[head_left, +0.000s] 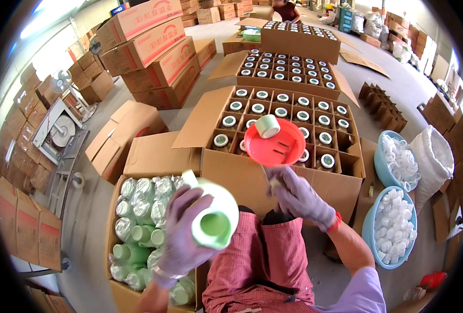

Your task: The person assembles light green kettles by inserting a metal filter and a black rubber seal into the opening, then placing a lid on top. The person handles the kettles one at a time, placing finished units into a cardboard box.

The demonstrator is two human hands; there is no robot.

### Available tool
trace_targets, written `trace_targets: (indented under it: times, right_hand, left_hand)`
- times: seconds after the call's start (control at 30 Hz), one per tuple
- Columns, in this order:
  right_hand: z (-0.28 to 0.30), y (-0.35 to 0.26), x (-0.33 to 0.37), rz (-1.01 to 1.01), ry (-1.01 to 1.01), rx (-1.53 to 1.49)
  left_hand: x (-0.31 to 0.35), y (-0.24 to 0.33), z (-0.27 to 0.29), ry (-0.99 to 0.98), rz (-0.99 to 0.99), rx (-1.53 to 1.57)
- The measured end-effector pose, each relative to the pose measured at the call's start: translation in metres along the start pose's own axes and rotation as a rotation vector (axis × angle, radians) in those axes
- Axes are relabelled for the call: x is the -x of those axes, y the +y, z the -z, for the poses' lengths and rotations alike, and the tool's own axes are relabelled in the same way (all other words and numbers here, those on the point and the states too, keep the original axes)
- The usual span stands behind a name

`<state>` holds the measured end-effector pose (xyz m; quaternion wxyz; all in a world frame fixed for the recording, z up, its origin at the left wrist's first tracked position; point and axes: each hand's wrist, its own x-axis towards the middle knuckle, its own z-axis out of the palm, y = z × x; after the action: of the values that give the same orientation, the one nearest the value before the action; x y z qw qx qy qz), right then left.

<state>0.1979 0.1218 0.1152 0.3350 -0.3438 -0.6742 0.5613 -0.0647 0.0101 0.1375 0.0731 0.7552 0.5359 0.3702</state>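
My left hand (185, 232), in a pale lilac work glove, grips a light green thermos flask casing (230, 208) tilted with its open mouth toward me. It is held over the near edge of an open carton (118, 292) of green casings, several of them wrapped in clear plastic. My right hand (302, 197), gloved too, is closed just below a red plastic bowl (289, 140); what its fingers hold is hard to make out. The bowl rests on a divided carton (273, 169) and contains a green cup (267, 127) and a few small dark pieces.
White-capped flasks (327, 160) fill most cells of the divided carton. More such cartons (299, 44) stand behind it, with a person (288, 10) at the far end. Blue tubs (369, 221) of white plastic parts and a white sack (432, 156) sit right. Boxes (153, 52) are stacked left.
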Motion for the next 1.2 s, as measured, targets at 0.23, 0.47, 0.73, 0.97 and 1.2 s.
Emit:
trace_targets:
  times: [0.23,0.47,0.73,0.97,1.2]
  right_hand:
    - [-0.020,0.011,0.046,0.404,-0.066,0.763]
    - [-0.033,0.000,0.039,0.489,0.075,1.508]
    - [-0.045,0.016,0.045,0.258,-0.087,1.201]
    - [-0.047,0.054,0.034,0.076,-0.201,0.447]
    - [-0.046,0.008,0.031,-0.493,-0.528,-0.317]
  left_hand:
    - [-0.005,-0.005,-0.061,0.130,-0.079,-0.309]
    - [-0.010,0.008,-0.074,0.123,-0.123,-0.451]
    - [0.003,-0.009,-0.092,0.297,-0.242,-0.625]
    - [0.009,-0.022,-0.104,0.381,-0.300,-0.563]
    - [0.011,-0.027,-0.112,0.487,-0.281,-0.413]
